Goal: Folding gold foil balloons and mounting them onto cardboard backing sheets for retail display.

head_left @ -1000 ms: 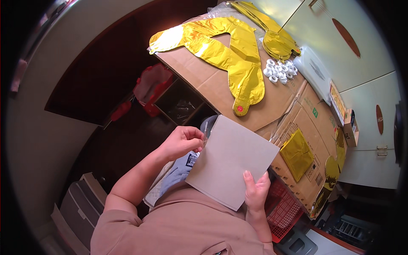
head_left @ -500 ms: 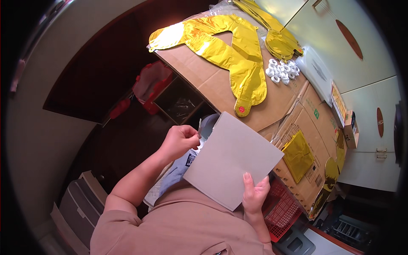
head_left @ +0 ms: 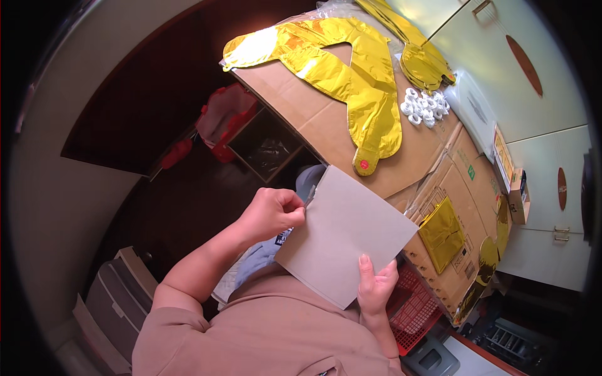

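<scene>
A flat grey rectangular board [head_left: 345,235] lies tilted over my lap. My right hand [head_left: 378,285] grips its lower right edge, thumb on top and fingers underneath. My left hand [head_left: 273,213] is pinched closed at the board's left edge. From its fingertips a small thin greyish strip [head_left: 311,195] sticks up against that edge; it is too small to name more exactly. Beyond the board, a large flat gold foil balloon [head_left: 370,88] is spread on the cardboard-covered table [head_left: 301,100]. A folded gold foil piece [head_left: 441,235] rests to the right.
White rings [head_left: 426,106] are piled at the back right, near another folded gold foil balloon [head_left: 423,66]. Below the table are a red basket [head_left: 411,307] and an open drawer [head_left: 266,150]. Pale cabinets [head_left: 520,56] stand along the right side; a grey case [head_left: 116,301] is at lower left.
My left hand has moved slightly right, bringing the thin strip against the board's left edge. The right hand keeps its hold on the board. The view has shifted a little.
</scene>
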Demonstrator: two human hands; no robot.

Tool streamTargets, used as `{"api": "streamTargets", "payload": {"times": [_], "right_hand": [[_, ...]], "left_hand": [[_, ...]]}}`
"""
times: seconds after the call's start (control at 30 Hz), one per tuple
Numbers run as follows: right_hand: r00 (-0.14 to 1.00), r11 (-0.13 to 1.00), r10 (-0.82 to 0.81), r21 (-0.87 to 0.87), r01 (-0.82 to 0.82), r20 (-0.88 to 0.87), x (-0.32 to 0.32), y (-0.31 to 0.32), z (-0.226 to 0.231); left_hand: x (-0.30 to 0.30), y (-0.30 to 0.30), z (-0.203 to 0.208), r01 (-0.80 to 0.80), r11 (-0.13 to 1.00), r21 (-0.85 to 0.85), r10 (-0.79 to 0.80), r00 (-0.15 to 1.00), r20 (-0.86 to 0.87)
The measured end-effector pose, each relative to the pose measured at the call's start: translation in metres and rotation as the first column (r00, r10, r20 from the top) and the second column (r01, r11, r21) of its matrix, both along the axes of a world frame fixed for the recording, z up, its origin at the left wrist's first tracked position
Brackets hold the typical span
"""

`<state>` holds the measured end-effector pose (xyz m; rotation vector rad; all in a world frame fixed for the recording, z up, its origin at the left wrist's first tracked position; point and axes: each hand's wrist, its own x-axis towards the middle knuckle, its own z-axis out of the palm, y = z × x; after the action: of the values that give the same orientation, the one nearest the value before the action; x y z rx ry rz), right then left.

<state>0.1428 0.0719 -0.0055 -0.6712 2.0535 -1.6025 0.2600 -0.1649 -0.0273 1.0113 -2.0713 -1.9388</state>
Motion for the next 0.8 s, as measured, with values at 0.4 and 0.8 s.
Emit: {"api": "streamTargets", "payload": {"times": [0.4,0.8], "right_hand": [[0.991,0.995,-0.044,-0.079,0.054,0.123,-0.001,-0.005,0.006],[0.992,0.987,-0.124,-0.103,0.125,0.012,-0.002,-0.009,0.003]], "left_hand": [[0.006,-0.011,-0.016,0.038,0.899,0.435,0.035,0.987,-0.158],[-0.001,-0.002,0.005,0.005,0.999,0.046,-0.006,1.0,0.002]]}}
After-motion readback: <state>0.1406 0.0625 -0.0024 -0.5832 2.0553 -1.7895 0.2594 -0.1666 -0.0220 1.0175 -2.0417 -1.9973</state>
